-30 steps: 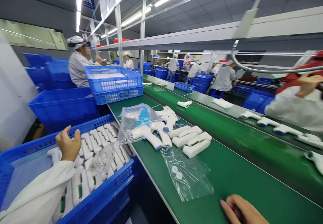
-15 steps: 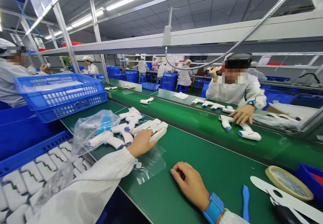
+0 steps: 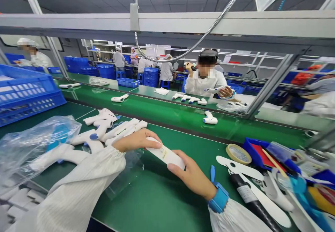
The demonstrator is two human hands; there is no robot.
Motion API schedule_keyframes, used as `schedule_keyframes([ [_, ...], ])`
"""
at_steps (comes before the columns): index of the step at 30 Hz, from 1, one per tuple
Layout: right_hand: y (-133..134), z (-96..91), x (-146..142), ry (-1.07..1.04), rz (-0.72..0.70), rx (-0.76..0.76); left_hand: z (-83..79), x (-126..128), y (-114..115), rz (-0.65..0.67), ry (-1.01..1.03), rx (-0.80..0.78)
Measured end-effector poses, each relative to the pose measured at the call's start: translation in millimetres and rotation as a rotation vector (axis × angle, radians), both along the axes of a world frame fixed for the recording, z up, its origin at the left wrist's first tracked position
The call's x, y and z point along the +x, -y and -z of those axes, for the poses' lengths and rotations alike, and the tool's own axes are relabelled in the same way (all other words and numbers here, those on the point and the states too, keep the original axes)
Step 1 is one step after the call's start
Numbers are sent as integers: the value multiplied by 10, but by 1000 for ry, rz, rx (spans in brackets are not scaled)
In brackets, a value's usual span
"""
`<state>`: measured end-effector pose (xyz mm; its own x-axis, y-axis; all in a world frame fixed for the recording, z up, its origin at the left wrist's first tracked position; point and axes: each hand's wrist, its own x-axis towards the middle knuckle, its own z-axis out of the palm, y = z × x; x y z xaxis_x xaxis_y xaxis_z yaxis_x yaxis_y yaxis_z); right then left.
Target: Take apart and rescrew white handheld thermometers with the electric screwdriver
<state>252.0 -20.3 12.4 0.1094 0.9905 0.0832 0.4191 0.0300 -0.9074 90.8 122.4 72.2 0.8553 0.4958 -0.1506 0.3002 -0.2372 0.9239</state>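
Plastic handle (image 3: 164, 155) pinched between my left hand (image 3: 136, 139) and right hand (image 3: 191, 174); the left hides one end, and I can't read its tiny print.

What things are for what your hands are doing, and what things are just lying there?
In use:
left hand
right hand
white plastic thermometer handle

Just lying there:
white thermometer parts on the green mat
clear plastic bag
tape roll
blue plastic crate

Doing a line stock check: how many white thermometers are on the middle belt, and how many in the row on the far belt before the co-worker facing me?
Middle belt, thermometers: 2
Far belt, row of thermometers: 4
Total: 6
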Motion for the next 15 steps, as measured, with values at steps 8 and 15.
schedule_keyframes([
  [8,14,228,-114,-445,152,-98,535,652,197,-388,416,-304],
  [15,15,296,-111,-533,229,-98,695,587,415,-181,417,-629],
])
